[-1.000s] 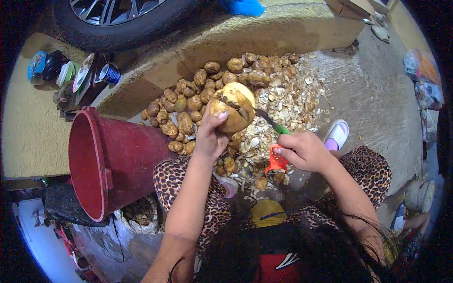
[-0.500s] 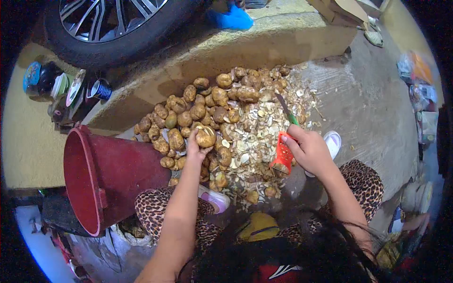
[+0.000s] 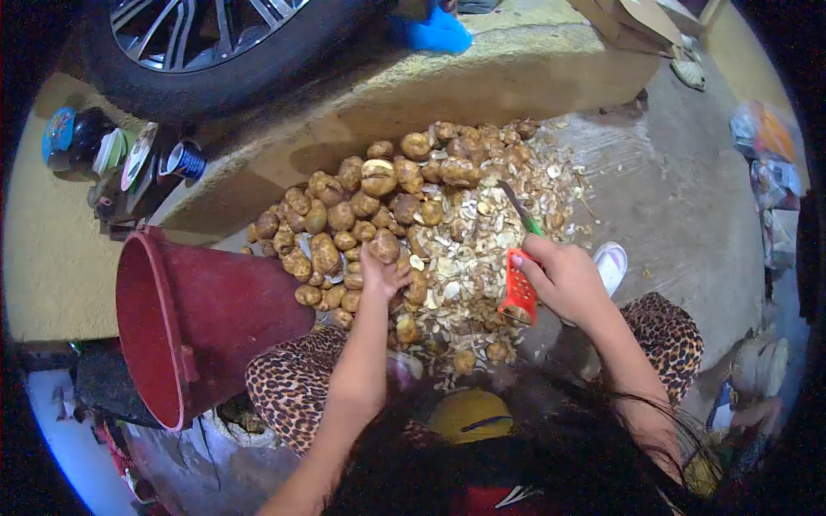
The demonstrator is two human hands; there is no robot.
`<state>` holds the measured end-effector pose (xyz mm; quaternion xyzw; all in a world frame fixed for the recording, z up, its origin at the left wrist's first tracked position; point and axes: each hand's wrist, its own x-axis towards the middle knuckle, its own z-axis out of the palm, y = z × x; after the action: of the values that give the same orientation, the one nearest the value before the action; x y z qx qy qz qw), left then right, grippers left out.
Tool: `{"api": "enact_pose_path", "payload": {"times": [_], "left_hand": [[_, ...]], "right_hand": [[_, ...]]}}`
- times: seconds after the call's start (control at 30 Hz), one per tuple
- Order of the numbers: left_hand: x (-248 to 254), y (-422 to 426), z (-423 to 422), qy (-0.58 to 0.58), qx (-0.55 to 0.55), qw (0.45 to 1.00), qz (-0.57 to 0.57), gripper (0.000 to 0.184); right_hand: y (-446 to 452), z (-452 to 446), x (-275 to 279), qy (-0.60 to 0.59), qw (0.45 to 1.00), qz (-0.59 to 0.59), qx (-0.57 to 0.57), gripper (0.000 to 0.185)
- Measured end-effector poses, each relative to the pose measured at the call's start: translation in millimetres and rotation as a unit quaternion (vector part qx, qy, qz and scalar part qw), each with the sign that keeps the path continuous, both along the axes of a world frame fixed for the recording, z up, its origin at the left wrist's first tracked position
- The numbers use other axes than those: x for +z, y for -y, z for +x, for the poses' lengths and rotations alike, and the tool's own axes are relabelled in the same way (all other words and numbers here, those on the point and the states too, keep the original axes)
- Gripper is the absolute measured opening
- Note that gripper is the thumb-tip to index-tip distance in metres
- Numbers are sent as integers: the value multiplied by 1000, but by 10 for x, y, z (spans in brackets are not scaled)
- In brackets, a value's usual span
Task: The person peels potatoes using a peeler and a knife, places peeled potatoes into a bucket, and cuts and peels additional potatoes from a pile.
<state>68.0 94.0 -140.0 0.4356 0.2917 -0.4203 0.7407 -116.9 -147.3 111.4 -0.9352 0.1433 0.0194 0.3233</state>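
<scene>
My left hand [image 3: 383,273] reaches into the pile of brown potatoes [image 3: 325,254], its fingers spread beside one potato [image 3: 384,247]; whether it touches that potato is hard to see. A potato with a pale cut strip [image 3: 379,177] lies farther up the pile. My right hand [image 3: 559,279] is closed around an orange hand tool with holes [image 3: 519,288], which looks like a peeler or grater. A knife [image 3: 520,209] with a green handle sticks out of the top of the same hand, blade pointing away. Pale peelings [image 3: 469,245] are heaped between my hands.
A dark red bucket [image 3: 232,318] lies tipped on its side at the left. Behind the pile runs a concrete ledge [image 3: 508,82] with a car wheel [image 3: 206,52] above it. A blue and white cup [image 3: 186,160] stands at the left, and plastic bags [image 3: 761,142] lie far right.
The partly peeled potato has left my left hand and now sits higher on the pile. My left hand has opened and shifted slightly right. My right hand still holds both tools.
</scene>
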Motion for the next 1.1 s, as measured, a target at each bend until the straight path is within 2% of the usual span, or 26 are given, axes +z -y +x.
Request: {"api": "enact_pose_path", "payload": {"times": [0.13,0.2,0.3,0.37,0.43,0.5,0.57,0.63,0.7,0.73,0.77,0.8,0.83,0.9,1.0,1.1], "left_hand": [[-254,-267,-504,-67,123,985,101,93],[-338,-401,-489,20,89,993,72,88],[-210,-398,-324,21,111,982,150,69],[0,-344,-317,68,121,986,88,41],[-167,-339,-326,96,115,980,129,35],[-273,-302,-517,209,36,953,217,30],[-429,-317,-744,240,-14,941,238,26],[-896,-459,-1013,194,-27,962,190,23],[-752,-409,-1271,127,-277,899,313,19],[-955,-431,-1392,386,-491,712,322,16],[-1153,-460,-1548,447,-558,636,290,16],[-1064,-389,-1662,511,-606,555,254,19],[-969,-294,-1858,418,-568,673,223,25],[-950,-31,-1962,359,-725,574,125,32],[-980,371,-2217,399,-787,454,124,33],[-1448,618,-2405,364,-662,636,160,39]], "right_hand": [[20,-9,-30,-63,997,-42,-26,26],[75,-10,-80,-61,997,-36,-31,26],[158,-47,-63,-115,990,-66,-48,26],[275,-45,-55,-155,981,-103,-61,26],[407,-92,-33,-179,972,-133,-80,28],[537,-144,-28,-175,966,-171,-87,28],[607,-161,41,-229,954,-152,-119,27],[644,-175,58,-256,946,-149,-133,27],[677,-213,18,-262,943,-156,-132,28],[678,-229,8,-266,943,-155,-125,28],[674,-236,3,-270,943,-154,-119,28],[670,-240,0,-274,943,-153,-113,28],[652,-251,31,-272,944,-146,-112,28],[630,-276,128,-265,948,-129,-123,28],[688,-385,163,-240,950,-115,-163,29],[710,-492,147,-249,943,-124,-183,28]]}}
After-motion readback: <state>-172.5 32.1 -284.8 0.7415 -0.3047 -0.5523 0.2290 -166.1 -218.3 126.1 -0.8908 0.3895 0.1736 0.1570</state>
